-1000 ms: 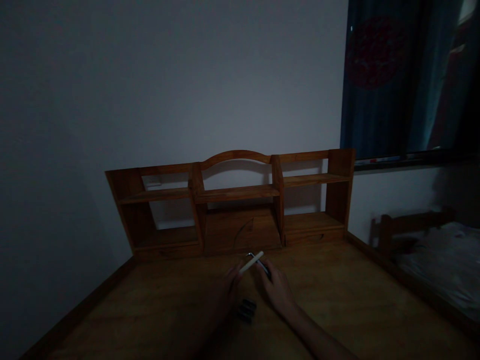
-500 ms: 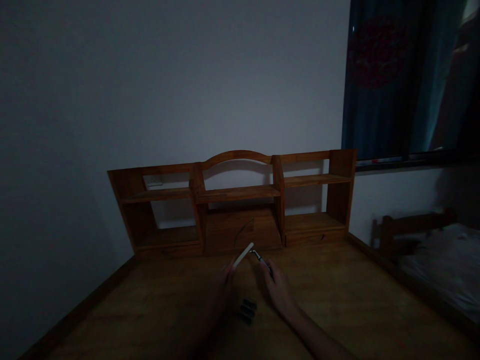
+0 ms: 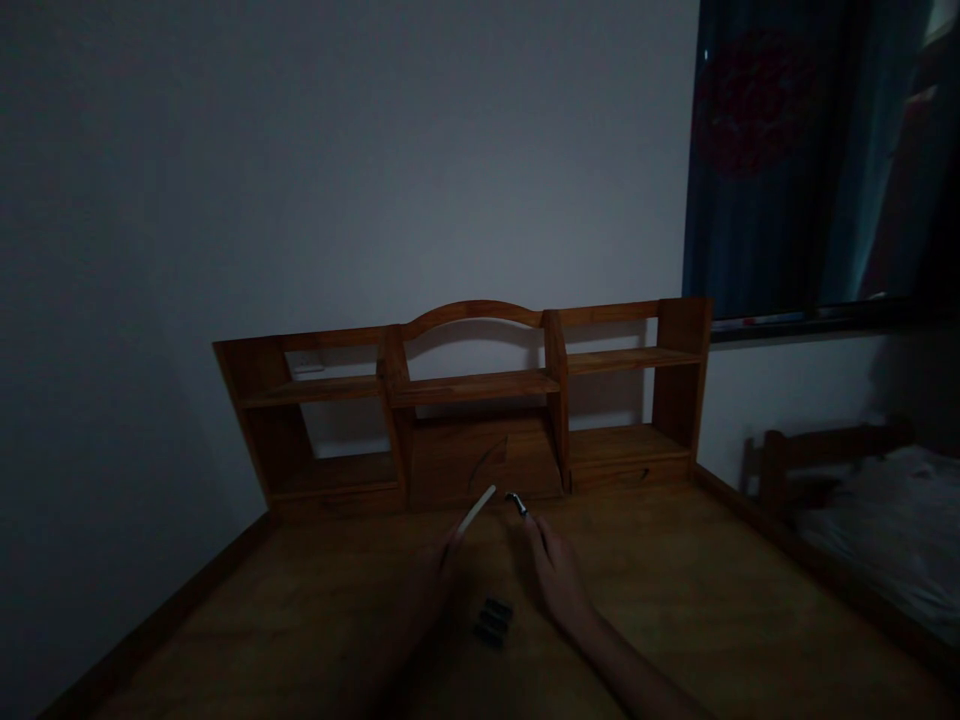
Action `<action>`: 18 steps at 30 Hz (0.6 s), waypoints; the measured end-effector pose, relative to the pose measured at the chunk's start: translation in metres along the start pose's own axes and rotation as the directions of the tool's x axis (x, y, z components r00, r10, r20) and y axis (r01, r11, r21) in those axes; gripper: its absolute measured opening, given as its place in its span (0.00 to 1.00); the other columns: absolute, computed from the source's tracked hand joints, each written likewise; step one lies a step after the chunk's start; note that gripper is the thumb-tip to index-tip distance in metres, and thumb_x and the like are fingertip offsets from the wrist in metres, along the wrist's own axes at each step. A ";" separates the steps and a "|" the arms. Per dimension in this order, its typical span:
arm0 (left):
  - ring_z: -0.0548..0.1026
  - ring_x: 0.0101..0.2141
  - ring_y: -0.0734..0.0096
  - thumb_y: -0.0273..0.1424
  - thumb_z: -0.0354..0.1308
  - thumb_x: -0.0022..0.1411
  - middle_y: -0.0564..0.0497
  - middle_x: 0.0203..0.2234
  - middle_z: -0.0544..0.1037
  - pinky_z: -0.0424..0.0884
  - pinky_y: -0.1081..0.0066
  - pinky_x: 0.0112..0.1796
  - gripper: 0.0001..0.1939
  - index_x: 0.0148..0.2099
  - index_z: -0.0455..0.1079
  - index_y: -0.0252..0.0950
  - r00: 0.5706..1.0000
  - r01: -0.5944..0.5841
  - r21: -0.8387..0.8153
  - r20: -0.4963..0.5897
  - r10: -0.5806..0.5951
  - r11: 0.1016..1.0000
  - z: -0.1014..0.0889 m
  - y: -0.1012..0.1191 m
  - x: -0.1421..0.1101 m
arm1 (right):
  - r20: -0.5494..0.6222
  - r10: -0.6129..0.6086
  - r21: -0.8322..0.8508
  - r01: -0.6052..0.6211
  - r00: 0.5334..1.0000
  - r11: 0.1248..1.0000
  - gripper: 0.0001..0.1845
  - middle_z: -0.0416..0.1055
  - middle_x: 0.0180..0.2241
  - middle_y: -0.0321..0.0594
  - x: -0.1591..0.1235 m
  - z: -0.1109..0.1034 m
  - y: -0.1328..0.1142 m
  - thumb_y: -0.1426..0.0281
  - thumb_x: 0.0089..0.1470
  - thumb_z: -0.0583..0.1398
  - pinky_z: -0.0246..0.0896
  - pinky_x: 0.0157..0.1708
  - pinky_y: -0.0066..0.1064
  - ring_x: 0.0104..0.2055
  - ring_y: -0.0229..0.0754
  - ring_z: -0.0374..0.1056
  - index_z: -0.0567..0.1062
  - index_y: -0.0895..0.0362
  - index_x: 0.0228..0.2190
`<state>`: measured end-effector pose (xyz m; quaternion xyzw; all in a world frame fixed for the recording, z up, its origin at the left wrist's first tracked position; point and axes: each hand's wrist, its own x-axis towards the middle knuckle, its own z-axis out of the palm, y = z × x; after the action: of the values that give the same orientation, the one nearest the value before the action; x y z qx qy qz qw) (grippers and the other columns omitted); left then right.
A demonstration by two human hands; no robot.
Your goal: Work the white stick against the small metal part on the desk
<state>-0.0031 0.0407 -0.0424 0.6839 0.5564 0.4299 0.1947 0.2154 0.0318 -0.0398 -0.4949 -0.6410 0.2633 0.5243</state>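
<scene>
The room is dim. My left hand (image 3: pixel 439 575) is closed around a thin white stick (image 3: pixel 477 511) that points up and to the right. My right hand (image 3: pixel 553 575) pinches a small dark metal piece (image 3: pixel 516 500) with a shiny hooked tip. The two tips stand a short gap apart above the wooden desk (image 3: pixel 712 600). A small group of dark cylinders (image 3: pixel 491 620) lies on the desk between my wrists.
A wooden shelf unit (image 3: pixel 472 400) with open compartments stands at the back of the desk against a pale wall. A dark curtain (image 3: pixel 787 160) hangs at the upper right. A bed with a wooden frame (image 3: pixel 870 500) sits to the right.
The white stick and the metal piece were touching a second ago; both hands have shifted forward and the two tips have since moved apart.
</scene>
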 end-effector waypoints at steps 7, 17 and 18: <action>0.72 0.56 0.55 0.45 0.41 0.70 0.43 0.55 0.75 0.63 0.52 0.60 0.27 0.59 0.70 0.38 0.997 -0.077 -0.087 -0.010 0.077 0.993 0.006 0.015 -0.007 | 0.002 -0.033 0.019 0.033 0.999 0.999 0.29 0.78 0.36 0.44 -0.001 -0.001 -0.004 0.49 0.66 0.45 0.62 0.40 0.31 0.38 0.46 0.73 0.76 0.55 0.41; 0.72 0.55 0.55 0.44 0.42 0.70 0.43 0.55 0.75 0.64 0.52 0.59 0.26 0.58 0.70 0.38 0.993 -0.100 -0.084 -0.074 0.094 0.991 0.004 0.007 -0.007 | -0.002 -0.021 -0.010 0.021 1.000 1.000 0.30 0.78 0.37 0.47 0.000 -0.003 -0.002 0.50 0.65 0.45 0.62 0.43 0.33 0.40 0.48 0.73 0.78 0.56 0.42; 0.71 0.56 0.56 0.44 0.42 0.70 0.45 0.56 0.74 0.63 0.53 0.60 0.25 0.59 0.70 0.39 0.989 -0.137 -0.070 -0.058 0.133 0.988 0.005 0.008 -0.008 | 0.005 -0.029 -0.001 0.029 1.000 1.000 0.30 0.78 0.38 0.47 -0.001 -0.003 -0.002 0.50 0.65 0.45 0.62 0.43 0.33 0.41 0.48 0.73 0.78 0.56 0.42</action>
<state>0.0057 0.0320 -0.0417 0.7006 0.4974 0.4805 0.1755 0.2176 0.0298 -0.0377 -0.4852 -0.6496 0.2568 0.5260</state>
